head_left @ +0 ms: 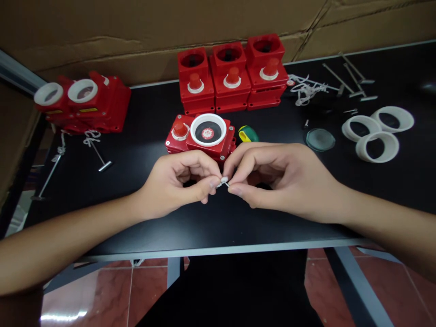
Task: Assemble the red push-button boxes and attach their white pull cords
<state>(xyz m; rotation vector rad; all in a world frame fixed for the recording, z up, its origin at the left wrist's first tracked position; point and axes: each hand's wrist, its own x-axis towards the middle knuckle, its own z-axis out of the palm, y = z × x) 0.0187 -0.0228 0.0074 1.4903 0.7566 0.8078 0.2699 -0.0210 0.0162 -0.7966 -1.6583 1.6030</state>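
Note:
My left hand (185, 179) and my right hand (277, 179) meet fingertip to fingertip above the front of the black table. Between them is a short piece of white string (224, 180), bunched into what looks like a small loop or knot. The left thumb and index finger pinch one side of it, the right thumb and index finger the other. Just behind the hands lies a red box (182, 141) with a red button, a white ring (208, 130) and a black disc inside that ring. Where the string leads is hidden by my fingers.
Several red boxes (231, 97) stand at the back, others (112, 104) at the left with small metal hammers (98, 156). A yellow-green screwdriver handle (249, 133) lies behind my right hand. White rings (378, 147), glass discs (320, 139), more hammers (354, 79) and tangled string (306, 91) are right.

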